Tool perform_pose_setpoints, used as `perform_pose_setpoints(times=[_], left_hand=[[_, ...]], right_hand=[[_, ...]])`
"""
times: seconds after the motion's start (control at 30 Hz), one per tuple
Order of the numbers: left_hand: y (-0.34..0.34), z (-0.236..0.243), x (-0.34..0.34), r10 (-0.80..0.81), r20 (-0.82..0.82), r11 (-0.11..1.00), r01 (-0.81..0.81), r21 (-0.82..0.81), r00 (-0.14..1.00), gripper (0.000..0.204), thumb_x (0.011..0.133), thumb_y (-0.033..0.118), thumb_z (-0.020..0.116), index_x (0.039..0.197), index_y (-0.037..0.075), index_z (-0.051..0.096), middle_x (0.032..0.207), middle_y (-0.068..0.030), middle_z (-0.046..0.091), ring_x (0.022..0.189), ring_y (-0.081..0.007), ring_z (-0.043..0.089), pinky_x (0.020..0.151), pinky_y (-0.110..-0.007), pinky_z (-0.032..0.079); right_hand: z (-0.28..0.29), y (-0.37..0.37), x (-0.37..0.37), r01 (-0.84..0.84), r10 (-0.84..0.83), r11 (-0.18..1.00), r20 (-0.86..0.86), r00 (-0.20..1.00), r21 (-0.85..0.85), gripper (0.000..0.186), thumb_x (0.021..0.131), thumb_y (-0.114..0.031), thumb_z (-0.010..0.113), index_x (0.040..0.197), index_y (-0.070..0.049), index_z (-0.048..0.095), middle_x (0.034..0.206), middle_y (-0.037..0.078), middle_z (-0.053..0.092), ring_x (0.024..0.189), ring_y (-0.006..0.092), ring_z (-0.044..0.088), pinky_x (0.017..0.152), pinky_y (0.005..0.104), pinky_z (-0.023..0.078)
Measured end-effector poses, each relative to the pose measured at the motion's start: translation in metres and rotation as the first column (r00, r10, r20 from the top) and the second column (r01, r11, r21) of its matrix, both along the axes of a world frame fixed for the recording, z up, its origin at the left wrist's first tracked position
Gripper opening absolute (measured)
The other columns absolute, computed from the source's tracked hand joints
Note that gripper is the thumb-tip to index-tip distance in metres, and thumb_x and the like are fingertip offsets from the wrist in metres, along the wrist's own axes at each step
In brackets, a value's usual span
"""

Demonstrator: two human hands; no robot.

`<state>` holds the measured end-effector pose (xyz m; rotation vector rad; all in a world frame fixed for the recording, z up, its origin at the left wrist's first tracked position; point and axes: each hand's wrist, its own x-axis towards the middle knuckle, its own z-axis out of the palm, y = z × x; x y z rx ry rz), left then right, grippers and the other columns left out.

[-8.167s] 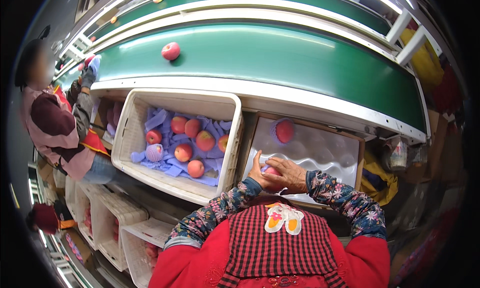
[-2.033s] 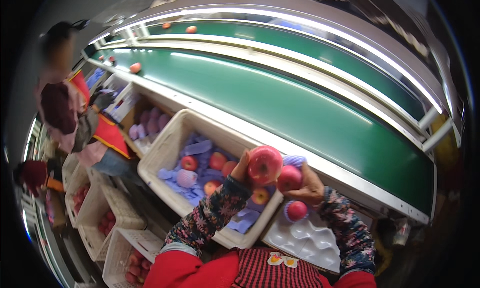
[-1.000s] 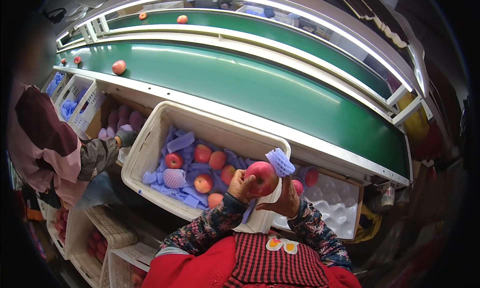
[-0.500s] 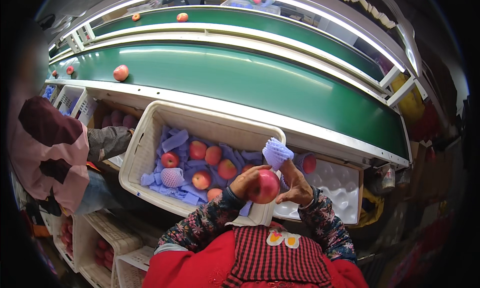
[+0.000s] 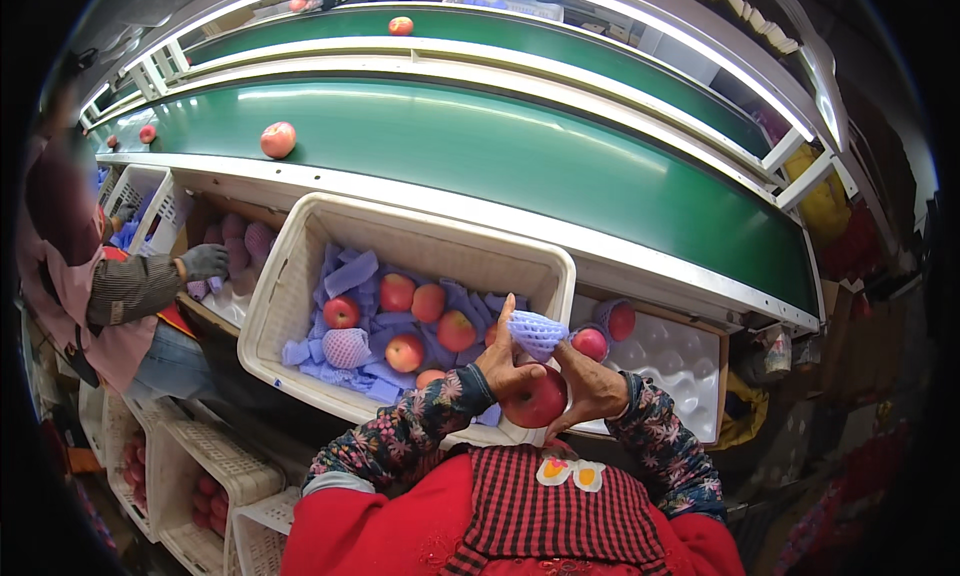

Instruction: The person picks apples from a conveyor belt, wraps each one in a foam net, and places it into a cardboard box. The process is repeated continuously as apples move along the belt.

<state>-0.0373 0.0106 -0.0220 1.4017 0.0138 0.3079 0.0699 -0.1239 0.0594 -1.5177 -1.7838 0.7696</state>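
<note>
Close in front of me, a red apple (image 5: pixel 536 400) sits between my two hands. Just above it is a blue-purple foam net sleeve (image 5: pixel 537 334), its mesh spread. My left hand (image 5: pixel 503 364) is closed at the apple's left side, thumb across its top and a finger raised beside the net. On the other side, my right hand (image 5: pixel 594 383) grips the net's edge with its fingertips, its thumb side against the apple. Just left is a white plastic crate (image 5: pixel 430 238) of loose apples and foam nets. To the right, netted apples (image 5: pixel 590 344) lie in a white moulded tray (image 5: pixel 668 376).
Beyond the crate runs a green conveyor belt (image 5: pixel 480 156) carrying a few apples (image 5: pixel 278 140). Another belt lies behind it under a strip light. At left, a co-worker's gloved hand (image 5: pixel 205 262) is over a box of netted apples. Crates of apples (image 5: pixel 207 501) stand lower left.
My hands have come together; the foam net has come down from the right to just above the apple. Apples on the near belt moved right. The co-worker's arm drew back left.
</note>
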Motion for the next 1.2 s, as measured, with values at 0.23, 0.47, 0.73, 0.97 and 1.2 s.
perform_pose_setpoints(times=[0.23, 0.47, 0.73, 0.97, 1.2], left_hand=[[0.002, -0.010, 0.009, 0.084, -0.034, 0.946, -0.069, 0.318, 0.996, 0.103, 0.071, 0.066, 0.047, 0.133, 0.000, -0.004, 0.120, -0.0246, 0.036, 0.105, -0.0317, 0.047, 0.088, -0.035, 0.037], [0.026, 0.010, 0.013, -0.364, -0.434, 0.931, 0.306, -0.200, 0.824, 0.058, 0.086, 0.051, 0.033, 0.120, 0.004, 0.042, 0.096, -0.0135, 0.058, 0.059, -0.0123, 0.059, 0.048, -0.018, 0.047], [-0.012, -0.010, 0.011, -0.471, 0.278, 0.478, 0.507, -0.718, 0.837, 0.026, 0.082, 0.016, 0.055, 0.103, 0.002, 0.046, 0.102, -0.0065, 0.053, 0.094, -0.0136, 0.051, 0.084, -0.028, 0.040], [-0.036, 0.004, 0.012, 0.314, 0.086, 0.929, -0.325, 0.179, 0.945, 0.019, 0.079, 0.017, 0.061, 0.085, 0.004, 0.049, 0.070, -0.0042, 0.052, 0.057, -0.0107, 0.047, 0.053, -0.022, 0.039], [-0.051, 0.027, 0.020, 0.411, 0.190, 0.776, -0.451, 0.441, 0.892, 0.016, 0.079, 0.016, 0.059, 0.086, 0.002, 0.055, 0.069, -0.0101, 0.049, 0.060, -0.0212, 0.053, 0.054, -0.028, 0.042]], right_hand=[[0.000, -0.012, -0.006, 0.043, -0.053, 0.972, -0.034, 0.998, -0.231, 0.100, 0.049, -0.028, 0.082, 0.126, -0.001, 0.024, 0.123, 0.017, 0.036, 0.115, 0.0311, 0.037, 0.096, 0.0365, 0.031], [0.002, -0.036, -0.013, 0.104, -0.181, 0.983, -0.838, 0.514, -0.149, 0.092, 0.057, -0.018, 0.079, 0.128, -0.002, 0.023, 0.121, 0.009, 0.040, 0.112, 0.0190, 0.040, 0.096, 0.0343, 0.032], [-0.012, -0.049, -0.013, 0.031, -0.161, 0.987, -0.956, 0.245, -0.159, 0.099, 0.053, -0.036, 0.080, 0.128, -0.002, 0.023, 0.123, 0.012, 0.038, 0.113, 0.0221, 0.042, 0.096, 0.0357, 0.033], [-0.044, -0.047, -0.005, 0.580, -0.460, 0.795, -0.797, 0.391, -0.175, 0.070, 0.062, -0.017, 0.075, 0.119, -0.010, 0.035, 0.112, 0.008, 0.041, 0.102, 0.0187, 0.046, 0.085, 0.0312, 0.043], [-0.049, -0.039, -0.021, 0.844, -0.700, 0.536, -0.551, 0.455, 0.017, 0.067, 0.068, -0.014, 0.071, 0.122, -0.011, 0.031, 0.111, 0.011, 0.041, 0.099, 0.0191, 0.047, 0.083, 0.0291, 0.042]])
